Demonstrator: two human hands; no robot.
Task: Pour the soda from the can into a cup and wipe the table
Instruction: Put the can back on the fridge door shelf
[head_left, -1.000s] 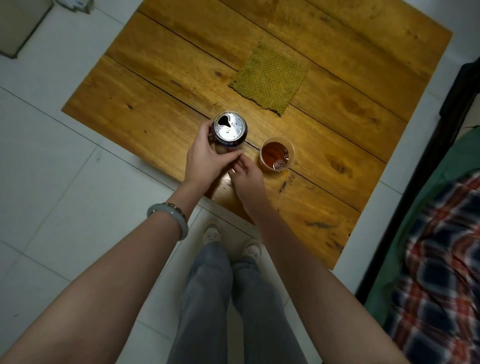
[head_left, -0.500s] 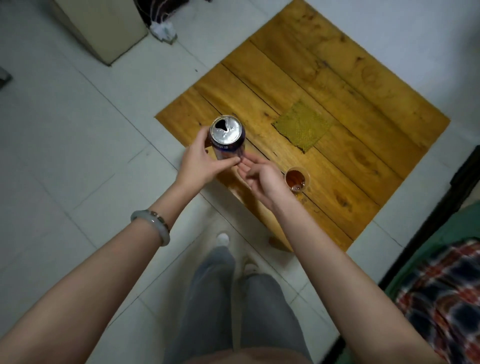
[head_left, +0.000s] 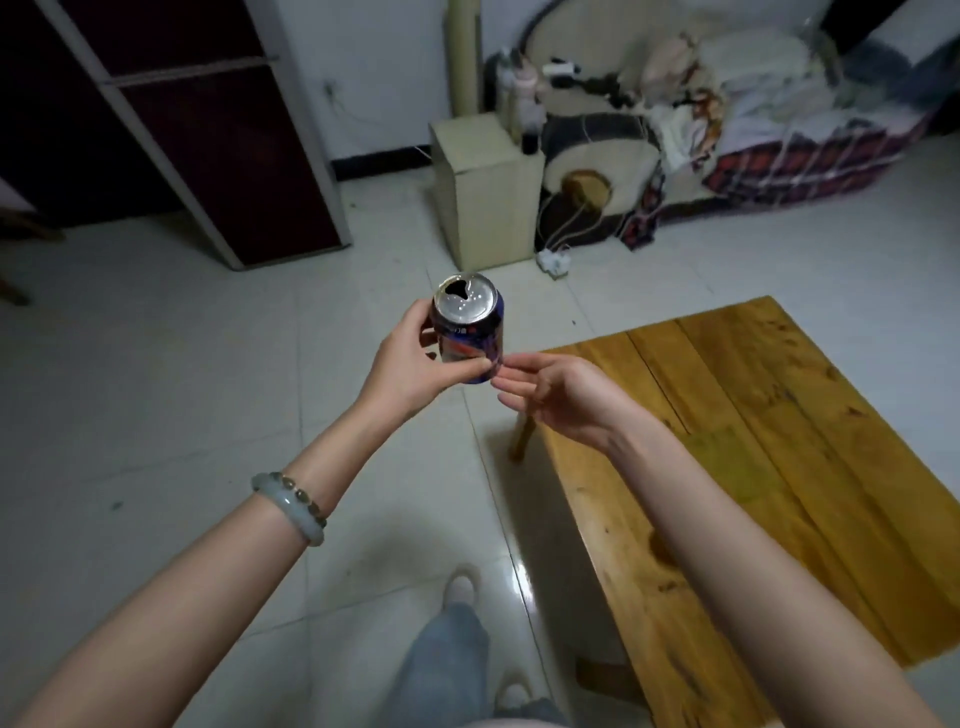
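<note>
A person's left hand (head_left: 410, 364) holds an opened soda can (head_left: 470, 332) upright over the tiled floor (head_left: 156, 374), just off the corner of the wooden worktop (head_left: 779, 415). Its fingers (head_left: 427, 335) and thumb wrap the can's side. The right hand (head_left: 566, 400) is empty, its fingers (head_left: 511, 385) loosely extended with their tips at the can's base. Whether any soda is inside cannot be told, and no cup shows clearly. This looks like handling the can between pouring and wiping. Next, the can needs setting down to free a hand for wiping.
</note>
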